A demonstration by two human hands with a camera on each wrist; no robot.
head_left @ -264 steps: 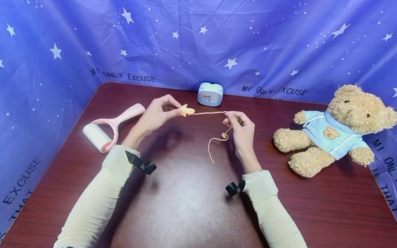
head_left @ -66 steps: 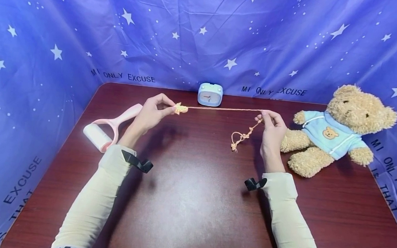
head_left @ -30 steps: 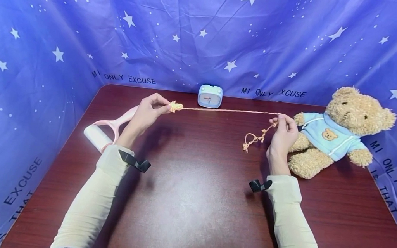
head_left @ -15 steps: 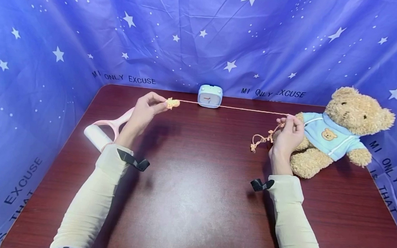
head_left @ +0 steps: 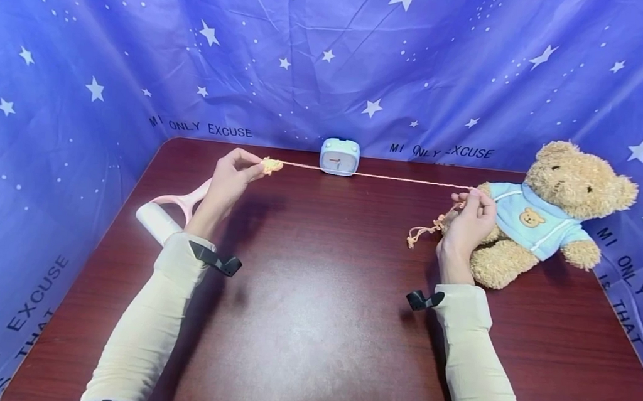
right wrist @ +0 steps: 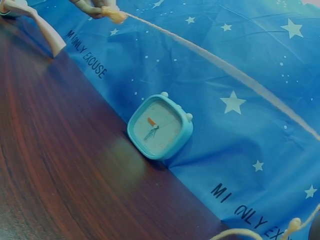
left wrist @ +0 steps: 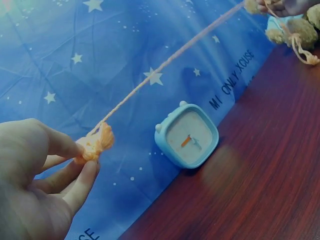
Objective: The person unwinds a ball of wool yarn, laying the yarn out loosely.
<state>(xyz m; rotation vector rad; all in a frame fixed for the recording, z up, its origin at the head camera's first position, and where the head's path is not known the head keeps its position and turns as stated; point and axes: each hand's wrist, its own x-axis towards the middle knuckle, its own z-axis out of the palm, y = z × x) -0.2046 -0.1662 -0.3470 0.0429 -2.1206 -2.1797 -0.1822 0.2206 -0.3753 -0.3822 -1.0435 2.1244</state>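
Now, clock: the light-blue alarm clock (head_left: 339, 153) stands upright at the back of the table (head_left: 313, 300), its face toward the person.
Left hand: left of the clock, the left hand (head_left: 229, 179) pinches a knotted tuft (head_left: 272, 166) between thumb and fingertips, raised above the tabletop.
Right hand: well to the right of the clock, the right hand (head_left: 467, 224) pinches the orange cord (head_left: 402, 180) between thumb and finger.
Cord: it runs straight and taut from the tuft to the right fingertips, crossing the lower part of the clock in the head view; both wrist views show it passing above the clock, apart from it.
Loose tail: a knotted tail (head_left: 427, 229) dangles below the right hand, right of the clock and nearer the person.
Bear: the teddy bear (head_left: 552, 222) in a blue top leans far right of the clock, partly behind the right hand; whether they touch, I cannot tell.
Roller: a white roller (head_left: 158, 222) with a pink handle lies left of the clock and nearer the person, partly covered by the left arm.
Backdrop: blue starry cloth (head_left: 313, 17) hangs behind the clock.
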